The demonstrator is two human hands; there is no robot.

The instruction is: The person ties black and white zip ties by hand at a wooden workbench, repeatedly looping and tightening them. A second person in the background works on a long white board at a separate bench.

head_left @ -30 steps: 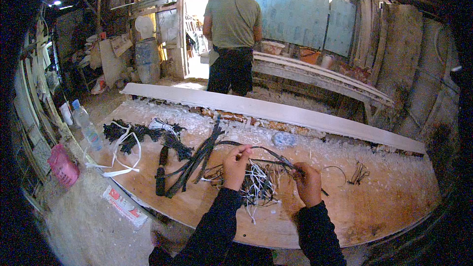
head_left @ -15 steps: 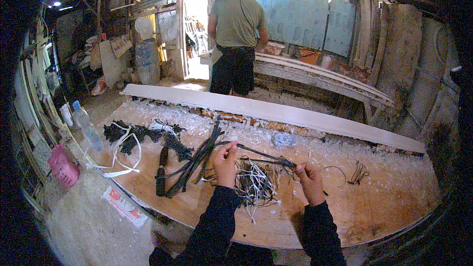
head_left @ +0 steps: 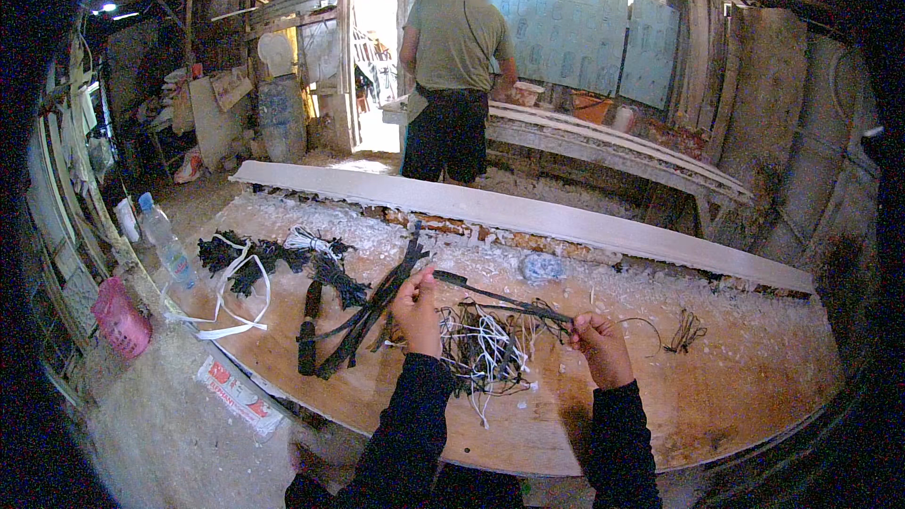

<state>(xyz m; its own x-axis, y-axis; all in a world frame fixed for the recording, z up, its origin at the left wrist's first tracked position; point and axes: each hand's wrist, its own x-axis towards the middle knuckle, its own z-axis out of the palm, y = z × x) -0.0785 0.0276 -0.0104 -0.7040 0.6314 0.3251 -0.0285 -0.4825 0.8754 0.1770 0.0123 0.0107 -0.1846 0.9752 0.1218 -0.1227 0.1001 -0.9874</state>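
Note:
A dark, narrow strap (head_left: 514, 303) stretches nearly straight above the wooden board. My left hand (head_left: 418, 316) pinches one end, with a short piece of it sticking out past the fingertips. The other end is gripped between the thumb and fingers of my right hand (head_left: 601, 349). Beneath the strap lies a tangled heap of black and white cords (head_left: 485, 351). Just left of my left hand, a bundle of flat black strips (head_left: 370, 313) rests on the board, beside a dark, handle-like rod (head_left: 308, 330).
Tied black cord bundles (head_left: 247, 269) and a looped white strap (head_left: 224, 306) lie at left. A small cord coil (head_left: 686, 332) is at right. A long white plank (head_left: 518, 221) borders the board's far side. Beyond it, a person (head_left: 459, 66) stands at another bench (head_left: 622, 146).
My left hand has shifted slightly left and my right hand slightly right and down. The strap between them is straighter now. The person behind has leaned a little.

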